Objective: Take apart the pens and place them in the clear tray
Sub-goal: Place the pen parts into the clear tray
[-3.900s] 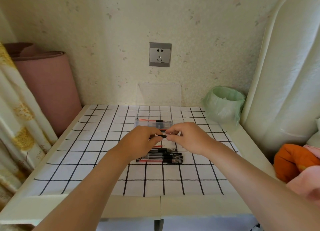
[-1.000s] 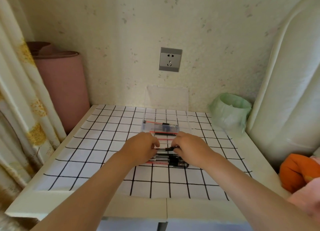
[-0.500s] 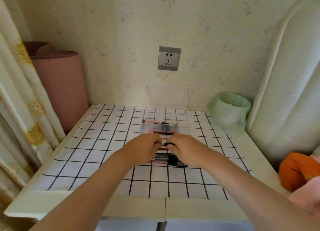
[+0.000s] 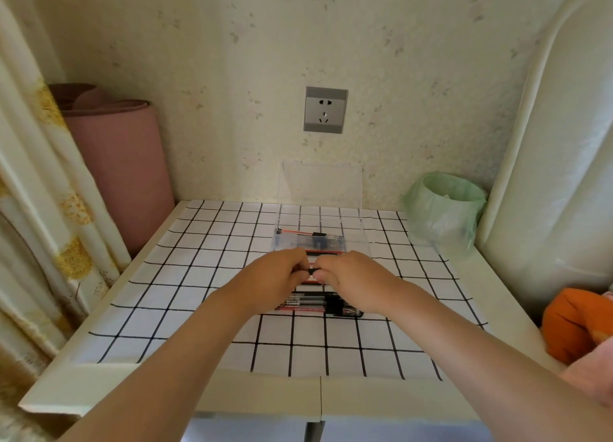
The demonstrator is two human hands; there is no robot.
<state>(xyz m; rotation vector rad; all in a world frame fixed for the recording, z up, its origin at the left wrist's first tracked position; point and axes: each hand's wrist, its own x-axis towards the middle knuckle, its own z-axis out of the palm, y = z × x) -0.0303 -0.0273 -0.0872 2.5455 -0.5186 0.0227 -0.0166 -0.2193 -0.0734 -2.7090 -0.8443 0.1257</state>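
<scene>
Checked cloth (image 4: 199,275) covers a white table (image 4: 232,395) set against a pale speckled wall. Over the middle of the cloth, one pen (image 4: 311,272) is held crosswise between the two hands. Only a short dark stretch of it shows in the gap between the fingers.

It looks like a slim gel pen of smooth, stiff plastic, so it is probably very light and a little slippery. The thin refill inside would likely bend if forced sideways. The best hold seems to be a firm pinch on the barrel with one hand and on the end piece with the other, twisting and pulling along the pen's length.

The left hand (image 4: 275,275) pinches the pen's left part and the right hand (image 4: 351,279) its right part. Both are knuckles up with the fingers curled in, so the fingertips nearly meet. The forearms reach in from the lower corners.

Just under the hands, on the near side, is a pile of pens (image 4: 318,304) not yet taken apart. Just beyond the hands stands the clear tray (image 4: 364,234), which holds a red refill (image 4: 295,232) and a clear barrel (image 4: 308,242).

Farther out are a green-lined bin (image 4: 444,209) on the right, a wall socket (image 4: 325,109), a pink roll (image 4: 122,163) and a curtain (image 4: 39,192) on the left.
</scene>
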